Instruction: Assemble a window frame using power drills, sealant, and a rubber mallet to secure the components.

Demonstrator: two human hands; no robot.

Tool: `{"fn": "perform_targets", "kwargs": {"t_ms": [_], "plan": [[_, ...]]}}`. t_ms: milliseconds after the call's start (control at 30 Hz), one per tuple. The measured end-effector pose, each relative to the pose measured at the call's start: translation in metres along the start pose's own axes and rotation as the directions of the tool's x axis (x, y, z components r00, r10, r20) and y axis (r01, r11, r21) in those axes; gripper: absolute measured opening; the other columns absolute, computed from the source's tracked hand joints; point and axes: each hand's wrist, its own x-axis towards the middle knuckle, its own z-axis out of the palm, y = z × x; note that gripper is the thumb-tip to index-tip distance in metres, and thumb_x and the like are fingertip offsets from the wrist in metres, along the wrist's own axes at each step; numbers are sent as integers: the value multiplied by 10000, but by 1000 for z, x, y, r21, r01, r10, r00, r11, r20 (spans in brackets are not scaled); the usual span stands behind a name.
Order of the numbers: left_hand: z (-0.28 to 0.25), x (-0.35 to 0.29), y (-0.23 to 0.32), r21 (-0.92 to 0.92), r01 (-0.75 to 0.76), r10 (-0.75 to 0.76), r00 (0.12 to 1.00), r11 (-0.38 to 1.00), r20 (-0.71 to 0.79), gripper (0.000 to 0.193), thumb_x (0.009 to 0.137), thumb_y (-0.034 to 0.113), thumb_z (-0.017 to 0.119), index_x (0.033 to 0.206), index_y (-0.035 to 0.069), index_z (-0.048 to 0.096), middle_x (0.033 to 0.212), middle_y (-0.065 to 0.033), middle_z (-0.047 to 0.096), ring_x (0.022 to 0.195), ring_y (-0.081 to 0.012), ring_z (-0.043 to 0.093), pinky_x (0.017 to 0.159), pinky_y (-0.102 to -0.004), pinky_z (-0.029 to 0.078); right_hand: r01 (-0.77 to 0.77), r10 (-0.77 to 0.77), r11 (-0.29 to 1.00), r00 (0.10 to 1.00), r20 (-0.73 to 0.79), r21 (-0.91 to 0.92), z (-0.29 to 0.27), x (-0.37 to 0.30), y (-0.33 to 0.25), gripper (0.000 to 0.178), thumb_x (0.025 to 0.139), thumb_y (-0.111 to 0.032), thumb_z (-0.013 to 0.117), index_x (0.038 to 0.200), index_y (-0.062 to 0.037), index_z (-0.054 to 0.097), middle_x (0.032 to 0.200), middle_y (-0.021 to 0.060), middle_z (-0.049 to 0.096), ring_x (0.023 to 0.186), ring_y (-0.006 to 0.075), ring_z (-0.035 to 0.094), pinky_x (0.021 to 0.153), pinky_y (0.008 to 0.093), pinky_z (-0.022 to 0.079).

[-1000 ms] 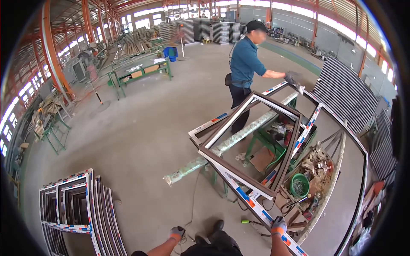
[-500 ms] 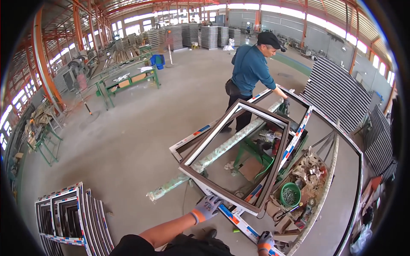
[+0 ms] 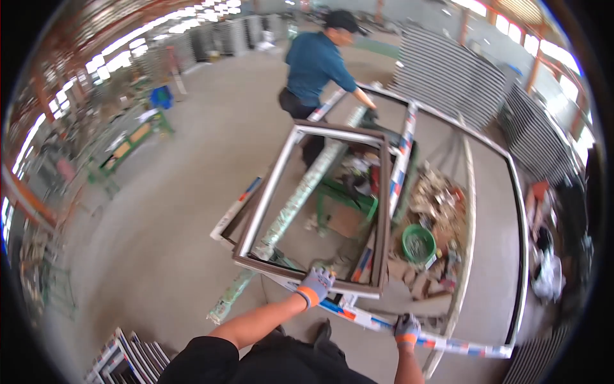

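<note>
A brown window sash (image 3: 385, 224) with white inner edges lies over a large window frame (image 3: 519, 243) carrying white, blue and red protective tape. My left hand (image 3: 316, 283), in a grey glove with an orange cuff, is closed over the sash's near rail. To its right, my right hand (image 3: 407, 328), gloved alike, is closed on the near taped rail of the large frame. Beneath the sash a long wrapped bar (image 3: 300, 192) runs diagonally. Another taped frame piece (image 3: 233, 214) sticks out at the sash's left.
Across the frames a co-worker (image 3: 320, 70) in a blue shirt reaches to the far end. Under the large frame are a green bowl of screws (image 3: 419, 245), scraps and a green stand (image 3: 345, 201). Stacked frames (image 3: 125, 358) stand at lower left, a green bench (image 3: 137, 144) farther off.
The whole view has shifted and turned, so the frames and the co-worker appear farther left. Both my hands stay on the same rails. The co-worker still reaches to the far end.
</note>
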Motion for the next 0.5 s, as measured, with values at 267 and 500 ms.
{"fn": "perform_targets", "kwargs": {"t_ms": [267,500], "plan": [[9,10,-32,-91,-138,146,986,986,86,299,905,235,531,1166,100,589,1154,-114,623,1072,-284,609,915,-442,459,-9,-2,989,998,-68,-151,6,5,-7,227,867,-250,597,981,-63,660,941,150,677,916,347,622,818,458,477],[9,12,-29,-122,-167,181,976,978,123,397,909,263,539,1260,79,567,1203,-129,618,1108,-294,609,952,-446,457,-55,32,987,988,-150,-150,16,-8,7,223,858,-261,613,973,-76,662,866,105,666,878,309,620,803,443,471]]}}
